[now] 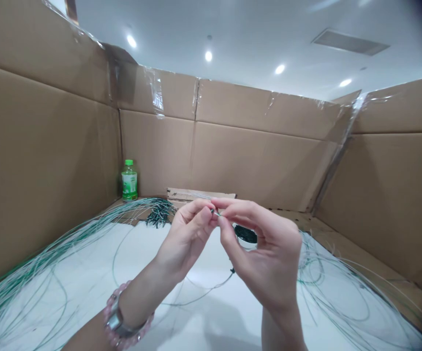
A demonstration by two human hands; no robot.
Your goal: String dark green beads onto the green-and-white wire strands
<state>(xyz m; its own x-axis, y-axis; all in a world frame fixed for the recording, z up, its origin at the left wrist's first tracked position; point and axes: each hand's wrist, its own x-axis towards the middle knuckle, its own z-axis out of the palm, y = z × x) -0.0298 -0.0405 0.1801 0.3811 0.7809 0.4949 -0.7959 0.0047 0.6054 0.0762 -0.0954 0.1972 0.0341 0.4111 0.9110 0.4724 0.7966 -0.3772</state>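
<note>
My left hand [186,236] is closed in a pinch around a small dark end piece [213,211], mostly hidden by the fingertips. Right beside it, my right hand [265,248] pinches a thin green-and-white wire [217,213] between thumb and fingers. The fingertips of both hands nearly meet. Below them a thin grey wire loop [211,291] curves over the white tabletop [196,326], with a small dark piece [232,270] at its end by my right hand. Behind that hand lies a round dark green pile [245,234], partly covered.
A long bundle of green and white wires [50,253] runs along the left, its dark tips [160,212] bunched at the back. Looser wires [328,273] spread on the right. A green bottle [129,181] stands in the back left corner. Cardboard walls [262,161] enclose three sides.
</note>
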